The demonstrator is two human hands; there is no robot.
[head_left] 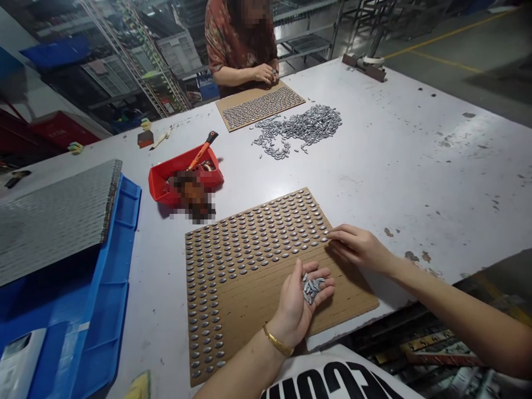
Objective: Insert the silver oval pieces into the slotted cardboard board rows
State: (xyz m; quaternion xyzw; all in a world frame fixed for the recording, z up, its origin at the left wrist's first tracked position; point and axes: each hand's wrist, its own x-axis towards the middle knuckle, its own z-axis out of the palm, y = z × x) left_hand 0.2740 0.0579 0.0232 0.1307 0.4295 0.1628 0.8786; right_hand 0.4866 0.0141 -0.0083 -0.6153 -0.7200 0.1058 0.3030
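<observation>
My left hand point(293, 305) lies palm up over the lower part of a brown board point(257, 305). A small pile of silver, pointed-oval pieces point(311, 289) rests in its cupped palm. At the board's right edge, my right hand point(359, 246) has its thumb and fingertips pinched together on a similar oval piece point(325, 239) at the end of a row. Matching pieces fill the board's upper part in even rows and run down its left side in a narrow band. The lower middle and right of the board show bare brown surface.
Across the white table point(399, 166), a co-worker point(243, 44) handles pieces at a second board point(266, 105). A loose heap of oval pieces point(311, 123) lies between us. A red bin point(166, 180) holds an orange-handled tool point(202, 151). Blue crates point(103, 310) stand left.
</observation>
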